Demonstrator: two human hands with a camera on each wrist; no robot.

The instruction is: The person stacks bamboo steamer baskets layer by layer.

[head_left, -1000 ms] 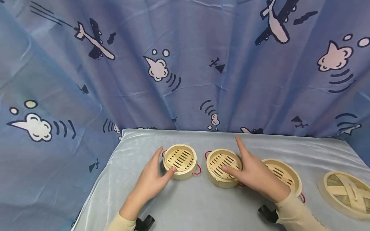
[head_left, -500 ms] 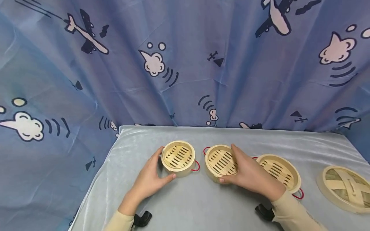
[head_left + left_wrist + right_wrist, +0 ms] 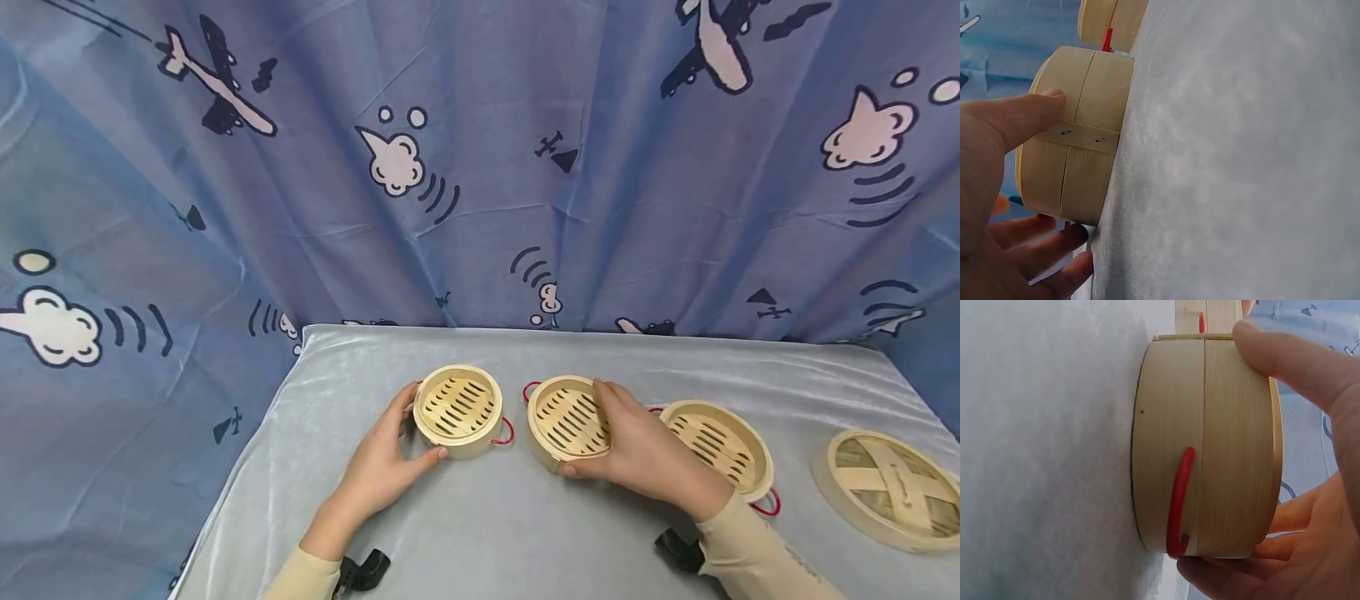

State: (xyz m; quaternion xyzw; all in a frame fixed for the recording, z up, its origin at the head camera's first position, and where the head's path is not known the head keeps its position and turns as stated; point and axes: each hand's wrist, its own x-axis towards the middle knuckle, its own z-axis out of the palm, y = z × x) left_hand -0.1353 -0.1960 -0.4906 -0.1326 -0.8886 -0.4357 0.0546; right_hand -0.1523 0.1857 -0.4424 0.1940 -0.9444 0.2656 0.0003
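Observation:
A small round bamboo steamer basket with a slotted base and red handles sits on the left of the cloth. My left hand holds it, thumb on the near wall and fingers round the far left side. In the left wrist view the thumb presses its side wall, and it stands on the cloth. My right hand grips a second bamboo steamer basket from the right, thumb at the near rim, fingers behind. The right wrist view shows this basket's wall and red handle.
A third bamboo steamer basket stands behind my right forearm, partly covered by it. At the far right lies a woven bamboo lid with a strap handle. A blue patterned curtain hangs behind the grey cloth-covered table.
My right hand has lowered from above the middle basket and closed round its rim. My left thumb has moved from the basket's rim down to its near wall.

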